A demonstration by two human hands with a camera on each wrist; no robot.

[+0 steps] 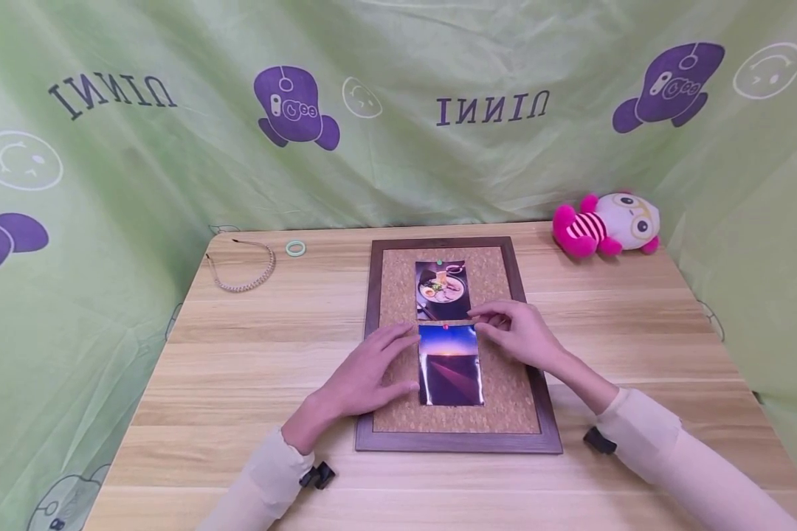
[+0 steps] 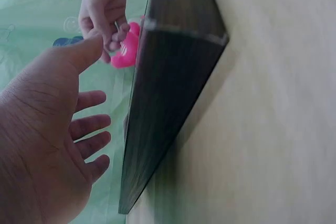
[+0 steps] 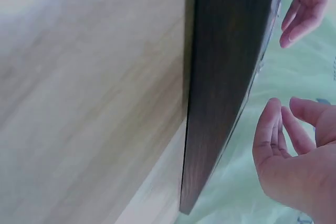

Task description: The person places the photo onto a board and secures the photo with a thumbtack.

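A framed cork board [image 1: 392,417] lies on the table with two photos on it. The upper photo shows a bowl of ramen [image 1: 443,287] and has a green pushpin [image 1: 440,262] at its top. Below it is a sunset road photo [image 1: 450,369] with a red pushpin [image 1: 446,327] at its top edge. My left hand [image 1: 372,372] is at the sunset photo's left side, fingers spread and relaxed, fingertips by its edge. By that photo's upper right corner is my right hand [image 1: 521,332], thumb and index finger apart; the right wrist view shows nothing between its loosely bent fingers [image 3: 268,135].
A pink and white plush toy [image 1: 604,225] lies at the table's back right. At the back left are a beaded headband [image 1: 249,284] and a pale green ring [image 1: 295,248]. A green printed curtain [image 1: 398,177] surrounds the wooden table [image 1: 252,346].
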